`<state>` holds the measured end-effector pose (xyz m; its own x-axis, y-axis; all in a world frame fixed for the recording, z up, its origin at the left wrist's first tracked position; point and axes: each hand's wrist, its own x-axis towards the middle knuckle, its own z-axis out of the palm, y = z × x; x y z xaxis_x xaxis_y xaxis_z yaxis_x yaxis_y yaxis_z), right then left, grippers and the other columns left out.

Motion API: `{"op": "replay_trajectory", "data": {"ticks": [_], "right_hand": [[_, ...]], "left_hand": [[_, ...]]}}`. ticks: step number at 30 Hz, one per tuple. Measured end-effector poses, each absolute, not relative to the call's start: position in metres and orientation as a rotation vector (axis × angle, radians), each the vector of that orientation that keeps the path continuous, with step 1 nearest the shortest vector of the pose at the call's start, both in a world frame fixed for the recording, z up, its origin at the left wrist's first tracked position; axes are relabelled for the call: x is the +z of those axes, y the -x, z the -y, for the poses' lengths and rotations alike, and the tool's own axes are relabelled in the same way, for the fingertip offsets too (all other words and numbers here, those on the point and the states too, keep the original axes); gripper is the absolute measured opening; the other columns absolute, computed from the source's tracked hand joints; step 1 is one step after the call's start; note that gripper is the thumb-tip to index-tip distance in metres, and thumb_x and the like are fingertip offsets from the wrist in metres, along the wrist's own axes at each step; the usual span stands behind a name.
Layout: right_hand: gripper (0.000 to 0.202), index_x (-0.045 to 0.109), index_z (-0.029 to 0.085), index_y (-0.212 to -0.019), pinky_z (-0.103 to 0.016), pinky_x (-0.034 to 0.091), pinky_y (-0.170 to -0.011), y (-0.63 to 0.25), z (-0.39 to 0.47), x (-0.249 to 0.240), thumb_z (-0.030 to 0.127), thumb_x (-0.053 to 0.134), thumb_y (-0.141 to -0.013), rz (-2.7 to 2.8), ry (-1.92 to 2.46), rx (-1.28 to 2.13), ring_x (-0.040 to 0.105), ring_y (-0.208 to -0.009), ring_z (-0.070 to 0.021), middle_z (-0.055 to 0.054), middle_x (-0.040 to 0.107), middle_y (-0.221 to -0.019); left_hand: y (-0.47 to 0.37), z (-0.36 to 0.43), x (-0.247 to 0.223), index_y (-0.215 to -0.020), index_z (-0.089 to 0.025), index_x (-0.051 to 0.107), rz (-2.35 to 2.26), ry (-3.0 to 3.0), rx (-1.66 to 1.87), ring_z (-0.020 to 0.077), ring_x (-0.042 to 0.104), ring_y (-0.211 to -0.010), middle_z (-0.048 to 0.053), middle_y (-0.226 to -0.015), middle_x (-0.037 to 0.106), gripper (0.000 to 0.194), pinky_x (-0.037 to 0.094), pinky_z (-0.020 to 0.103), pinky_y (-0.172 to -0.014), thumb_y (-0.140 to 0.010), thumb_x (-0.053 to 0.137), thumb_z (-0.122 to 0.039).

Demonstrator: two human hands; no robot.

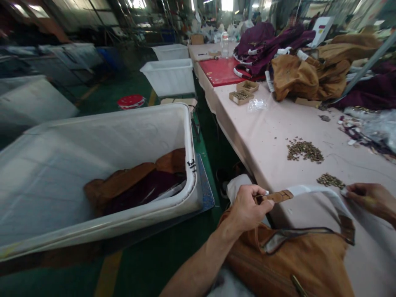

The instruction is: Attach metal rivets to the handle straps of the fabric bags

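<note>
A brown bag [293,255] lies at the table's near edge, its zipped opening facing up. Its handle, wrapped in white material [312,189], arches over the tabletop. My left hand [252,206] pinches the brown leather tab [278,196] at the handle's left end. At the right, my right hand [368,198] has its fingertips pressed together beside the handle and a small pile of metal pieces [330,180]; what it holds is too small to name. A larger pile of metal pieces [305,151] lies farther back.
A big white bin [187,181] with brown and purple bags stands left of the pink-covered table [247,132]. Small boxes of metal parts [241,97], a red board [219,72], purple bags [262,45] and brown bags [297,76] lie farther back.
</note>
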<state>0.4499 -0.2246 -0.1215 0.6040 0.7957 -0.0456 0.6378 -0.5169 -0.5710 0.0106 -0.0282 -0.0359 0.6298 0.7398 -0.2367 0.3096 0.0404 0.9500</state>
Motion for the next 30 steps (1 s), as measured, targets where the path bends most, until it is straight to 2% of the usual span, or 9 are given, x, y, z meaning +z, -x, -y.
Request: {"op": "replay_trajectory", "data": {"ticks": [4,6,7,9,11,13,17,22,30], "right_hand": [[0.019,0.07,0.027,-0.066,-0.059,0.046,-0.054,-0.436,0.219,-0.1,0.046,0.073,-0.066,1.251,2.427,0.378,0.064,-0.053,-0.0381,-0.019,0.07,-0.064],[0.02,0.072,0.027,-0.082,-0.057,0.047,-0.056,-0.407,0.211,-0.072,0.046,0.071,-0.074,1.293,2.371,0.27,0.064,-0.056,-0.0354,-0.022,0.074,-0.079],[0.024,0.071,0.028,-0.096,-0.055,0.048,-0.058,-0.385,0.206,-0.055,0.046,0.069,-0.081,1.372,2.299,0.271,0.065,-0.059,-0.033,-0.022,0.075,-0.091],[0.022,0.067,0.03,-0.101,-0.046,0.047,-0.054,-0.333,0.191,-0.021,0.047,0.064,-0.087,1.525,2.085,0.078,0.063,-0.061,-0.0274,-0.018,0.072,-0.096],[0.012,0.063,0.029,-0.103,-0.042,0.052,-0.063,-0.278,0.175,0.005,0.034,0.061,-0.093,1.792,1.814,0.28,0.064,-0.076,-0.027,-0.013,0.067,-0.094],[0.009,0.06,0.027,-0.102,-0.039,0.051,-0.066,-0.234,0.159,0.016,0.023,0.058,-0.094,1.965,1.642,0.321,0.062,-0.078,-0.0247,-0.009,0.065,-0.092],[0.014,0.059,0.023,-0.106,-0.04,0.048,-0.071,-0.196,0.143,0.003,0.016,0.054,-0.095,2.129,1.635,0.281,0.059,-0.084,-0.0249,-0.009,0.063,-0.097],[0.024,0.057,0.023,-0.117,-0.041,0.047,-0.075,-0.198,0.145,-0.016,0.012,0.051,-0.097,2.166,1.636,0.279,0.058,-0.091,-0.0262,-0.01,0.062,-0.105],[0.024,0.058,0.024,-0.117,-0.039,0.045,-0.075,-0.198,0.144,-0.017,0.011,0.051,-0.097,2.12,1.593,0.319,0.059,-0.09,-0.0243,-0.008,0.062,-0.103]], "left_hand": [[-0.004,0.029,-0.033,-0.087,-0.012,0.073,-0.846,-1.536,0.406,0.0111,0.054,-0.062,0.002,-0.075,0.067,0.023,0.038,0.022,-0.054,-0.072,0.075,-0.029],[-0.003,0.031,-0.031,-0.085,-0.012,0.072,-0.805,-1.557,0.388,0.0101,0.052,-0.06,0.002,-0.073,0.066,0.02,0.036,0.021,-0.052,-0.075,0.073,-0.029],[-0.003,0.032,-0.03,-0.085,-0.012,0.072,-0.793,-1.572,0.385,0.01,0.051,-0.06,0.002,-0.073,0.066,0.02,0.036,0.021,-0.052,-0.076,0.072,-0.03],[-0.006,0.035,-0.028,-0.087,-0.012,0.072,-0.815,-1.596,0.398,0.0102,0.052,-0.06,0.001,-0.072,0.065,0.021,0.037,0.021,-0.052,-0.076,0.071,-0.029],[-0.009,0.04,-0.027,-0.09,-0.012,0.072,-0.877,-1.625,0.414,0.0109,0.053,-0.059,0.001,-0.07,0.065,0.022,0.038,0.022,-0.052,-0.075,0.071,-0.028],[-0.011,0.043,-0.026,-0.091,-0.012,0.072,-0.916,-1.673,0.426,0.0119,0.054,-0.058,0.002,-0.069,0.065,0.022,0.039,0.023,-0.053,-0.076,0.07,-0.028],[-0.01,0.048,-0.026,-0.09,-0.014,0.071,-0.901,-1.757,0.471,0.0156,0.06,-0.065,0.003,-0.072,0.068,0.021,0.042,0.025,-0.059,-0.077,0.069,-0.029],[-0.007,0.049,-0.03,-0.088,-0.015,0.072,-0.891,-1.824,0.488,0.0165,0.057,-0.064,0.003,-0.067,0.064,0.018,0.041,0.027,-0.06,-0.076,0.071,-0.028],[-0.006,0.049,-0.032,-0.091,-0.014,0.072,-0.853,-1.849,0.485,0.0158,0.056,-0.063,0.002,-0.067,0.063,0.018,0.039,0.027,-0.06,-0.078,0.07,-0.026]]}}
